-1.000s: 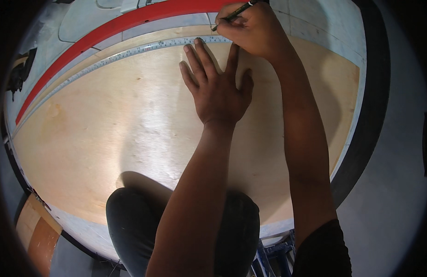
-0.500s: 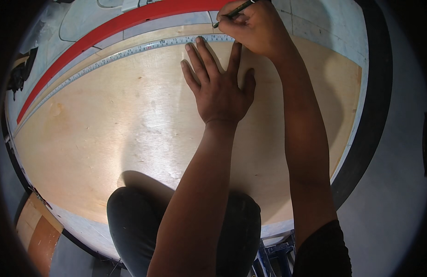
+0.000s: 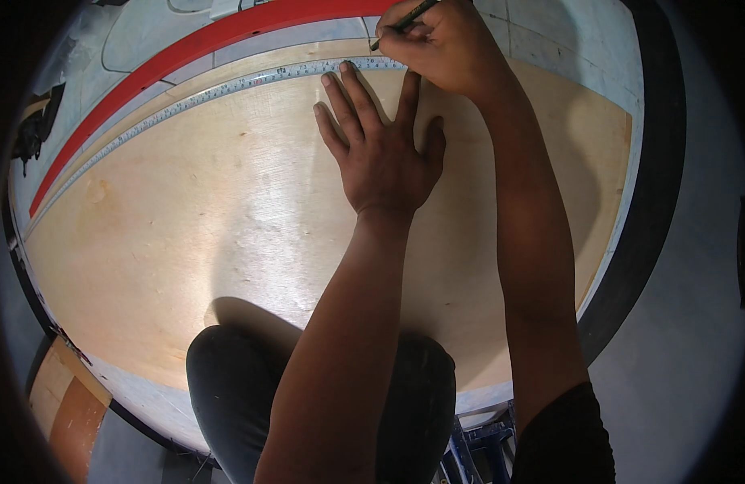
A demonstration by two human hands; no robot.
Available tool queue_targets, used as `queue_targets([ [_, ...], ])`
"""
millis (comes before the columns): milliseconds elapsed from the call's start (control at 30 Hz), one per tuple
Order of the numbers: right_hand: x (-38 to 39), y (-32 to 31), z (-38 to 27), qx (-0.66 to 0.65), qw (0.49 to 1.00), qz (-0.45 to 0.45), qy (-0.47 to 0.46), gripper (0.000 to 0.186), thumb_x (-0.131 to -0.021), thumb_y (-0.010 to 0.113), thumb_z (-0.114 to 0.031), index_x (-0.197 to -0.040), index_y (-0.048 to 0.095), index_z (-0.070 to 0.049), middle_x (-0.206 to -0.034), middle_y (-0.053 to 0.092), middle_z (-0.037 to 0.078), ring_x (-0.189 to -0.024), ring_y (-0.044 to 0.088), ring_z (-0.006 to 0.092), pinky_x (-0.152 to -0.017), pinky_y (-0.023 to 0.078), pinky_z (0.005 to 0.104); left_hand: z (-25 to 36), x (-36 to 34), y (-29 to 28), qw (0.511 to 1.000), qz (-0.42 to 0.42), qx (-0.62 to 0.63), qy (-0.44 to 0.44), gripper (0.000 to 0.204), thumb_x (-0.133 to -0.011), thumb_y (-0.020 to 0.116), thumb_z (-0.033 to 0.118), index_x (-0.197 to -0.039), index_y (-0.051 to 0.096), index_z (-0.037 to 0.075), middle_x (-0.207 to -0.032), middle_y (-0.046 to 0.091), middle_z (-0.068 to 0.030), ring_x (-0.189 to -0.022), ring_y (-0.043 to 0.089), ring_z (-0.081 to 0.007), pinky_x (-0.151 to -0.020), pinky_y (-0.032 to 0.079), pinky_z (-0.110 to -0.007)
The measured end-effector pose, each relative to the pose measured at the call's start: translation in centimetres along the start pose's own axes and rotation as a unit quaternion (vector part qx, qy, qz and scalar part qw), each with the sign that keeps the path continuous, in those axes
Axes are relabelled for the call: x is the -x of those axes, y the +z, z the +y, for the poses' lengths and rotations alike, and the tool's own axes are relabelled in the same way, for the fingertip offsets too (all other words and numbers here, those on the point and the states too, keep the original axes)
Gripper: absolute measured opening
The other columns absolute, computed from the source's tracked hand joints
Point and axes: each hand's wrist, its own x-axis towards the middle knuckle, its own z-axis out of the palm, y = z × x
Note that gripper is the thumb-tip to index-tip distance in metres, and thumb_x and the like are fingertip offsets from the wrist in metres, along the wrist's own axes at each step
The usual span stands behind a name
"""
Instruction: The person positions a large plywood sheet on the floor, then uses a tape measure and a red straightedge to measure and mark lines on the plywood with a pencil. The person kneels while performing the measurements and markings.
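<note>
- Board [image 3: 163, 242]: pale wood, lying flat before the person and filling most of the view, its long far edge bowed by the lens.
- Worktop [image 3: 622, 79]: whitish, under the board, showing beyond its far edge and as a narrow band down its right side.
- Legs [image 3: 227, 387]: in dark trousers, at the near edge of the board, with the left forearm passing across them.
- Black edging [image 3: 659, 177]: a broad dark band curving along the right side of the worktop.
- Red bar [image 3: 251, 31]: long, lying just beyond the far edge of the board; its right end meets the right hand in the view.
- Tape [image 3: 203, 97]: a measuring strip stretched along the far part of the board, from the left corner to the right hand, which hides the rest.
- Left hand [image 3: 387, 168]: palm down on the board, fingers spread and straight, holding nothing; the longest fingertips reach the tape.
- Right hand [image 3: 447, 50]: above the far edge of the board, fingers closed around the pencil.
- Pencil [image 3: 413, 16]: dark and slanted, tip down at the strip of board beyond the tape; I cannot tell whether it touches.
</note>
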Motion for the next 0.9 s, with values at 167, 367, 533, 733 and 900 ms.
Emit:
queue_targets([
  [167,0.35,0.01,-0.14,0.005,1.000,0.022,-0.007,0.014,-0.084,0.072,-0.008,-0.077,0.070,0.004,-0.065,0.067,0.019,-0.055,0.065,0.0262,-0.056,0.048,0.0392,0.19,-0.03,0.16,1.000,-0.002,-0.002,0.003,0.069,-0.105,0.049,0.063,-0.167,0.047,0.034,-0.177,0.014,-0.0342,-0.167,0.002,-0.0526,-0.132,0.007,-0.068],
  [367,-0.02,0.07,-0.17,0.023,1.000,-0.005,0.014,0.014,-0.084,0.073,-0.008,-0.077,0.070,0.004,-0.065,0.067,0.019,-0.055,0.064,0.0264,-0.056,0.048,0.0392,-0.03,-0.06,0.03,1.000,-0.002,-0.006,0.000,0.069,-0.105,0.049,0.064,-0.167,0.047,0.034,-0.178,0.013,-0.0339,-0.168,0.002,-0.0520,-0.132,0.007,-0.068],
  [533,0.26,0.09,-0.06,-0.007,1.000,0.013,-0.002,0.014,-0.084,0.073,-0.008,-0.077,0.070,0.004,-0.065,0.067,0.018,-0.054,0.062,0.0241,-0.056,0.048,0.0385,0.00,-0.10,0.09,1.000,-0.004,0.000,0.000,0.069,-0.105,0.050,0.064,-0.167,0.047,0.034,-0.178,0.012,-0.0335,-0.168,0.001,-0.0516,-0.132,0.007,-0.068],
  [733,0.02,0.01,0.23,-0.009,1.000,0.000,-0.010,0.014,-0.084,0.074,-0.007,-0.078,0.070,0.004,-0.065,0.067,0.017,-0.055,0.062,0.0221,-0.056,0.047,0.0371,-0.04,-0.06,0.08,1.000,0.000,0.010,0.000,0.069,-0.105,0.050,0.064,-0.166,0.049,0.034,-0.178,0.012,-0.0330,-0.168,0.001,-0.0515,-0.132,0.007,-0.067],
  [900,0.11,0.15,0.33,-0.004,1.000,0.021,-0.002,0.014,-0.085,0.074,-0.008,-0.080,0.070,0.004,-0.065,0.067,0.017,-0.055,0.062,0.0223,-0.056,0.047,0.0370,0.04,-0.08,0.11,1.000,0.003,0.011,0.000,0.068,-0.105,0.050,0.064,-0.166,0.050,0.033,-0.178,0.012,-0.0329,-0.168,0.001,-0.0515,-0.132,0.007,-0.067],
])
